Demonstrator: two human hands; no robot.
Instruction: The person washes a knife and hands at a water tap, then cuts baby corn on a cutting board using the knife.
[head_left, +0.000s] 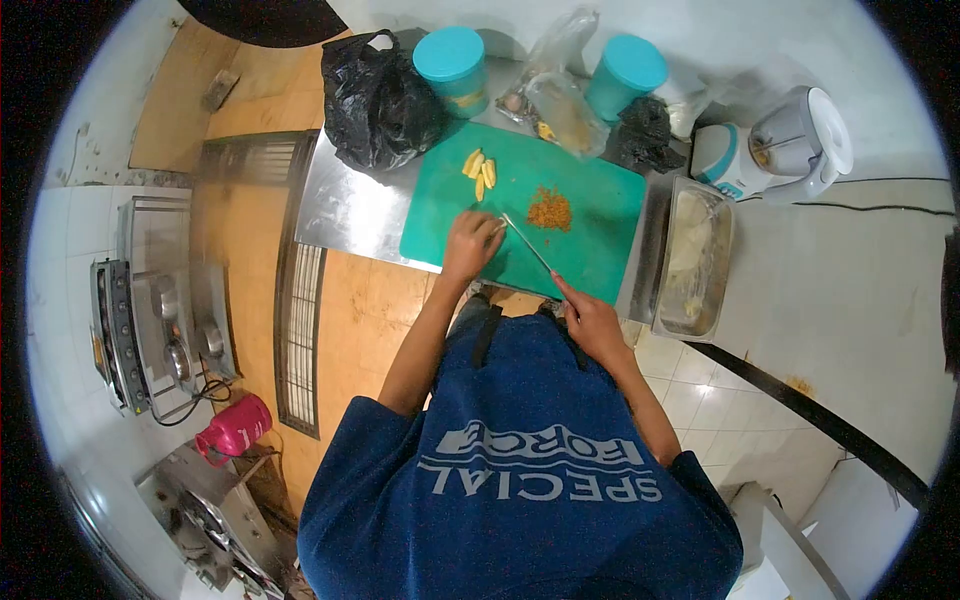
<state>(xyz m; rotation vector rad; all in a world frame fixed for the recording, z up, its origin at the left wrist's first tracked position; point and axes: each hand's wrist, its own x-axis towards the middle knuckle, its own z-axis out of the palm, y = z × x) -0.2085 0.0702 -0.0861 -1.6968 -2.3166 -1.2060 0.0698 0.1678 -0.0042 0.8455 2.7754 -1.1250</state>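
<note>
My right hand (592, 322) grips a knife (530, 243) by its reddish handle. The blade slants up and left across a green cutting board (440, 225). At the blade's tip, my left hand (473, 245) has its fingers curled together on the board; a small pale bit shows at the fingertips, too small to name. Above my left hand lie several yellow finger-shaped pieces (479, 170). To the right of the blade is a small heap of finely chopped orange-brown bits (549, 209).
Behind the board stand a black plastic bag (375, 105), two turquoise-lidded tubs (450, 55) (632, 65) and clear bags (565, 110). At right are a metal tray (715, 260) and a blender (790, 140). A pink gas cylinder (238, 428) stands on the left.
</note>
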